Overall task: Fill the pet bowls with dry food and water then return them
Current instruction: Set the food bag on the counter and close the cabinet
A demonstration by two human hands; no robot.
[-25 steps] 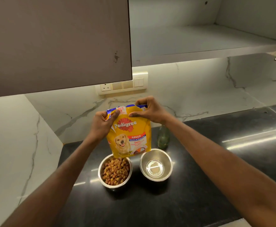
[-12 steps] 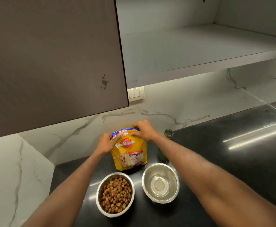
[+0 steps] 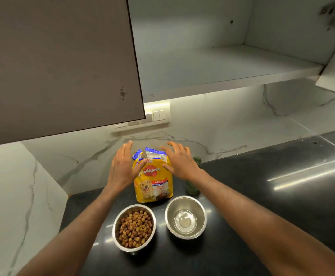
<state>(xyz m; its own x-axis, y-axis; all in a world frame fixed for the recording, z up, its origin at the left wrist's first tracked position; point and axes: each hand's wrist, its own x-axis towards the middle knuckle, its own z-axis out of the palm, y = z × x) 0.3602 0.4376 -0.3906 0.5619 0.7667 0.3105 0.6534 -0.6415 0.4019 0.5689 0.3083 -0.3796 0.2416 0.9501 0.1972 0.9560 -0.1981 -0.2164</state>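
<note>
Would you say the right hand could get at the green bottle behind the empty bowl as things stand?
Probably yes. The right hand is open and holding nothing, and the green bottle stands just to its right on the counter, partly hidden behind that wrist. Neither the food bag nor the empty bowl lies between them.

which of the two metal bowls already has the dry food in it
The left bowl, in front of the yellow food bag, is filled with brown kibble. The right bowl holds no kibble; its shiny bottom shows.
</note>
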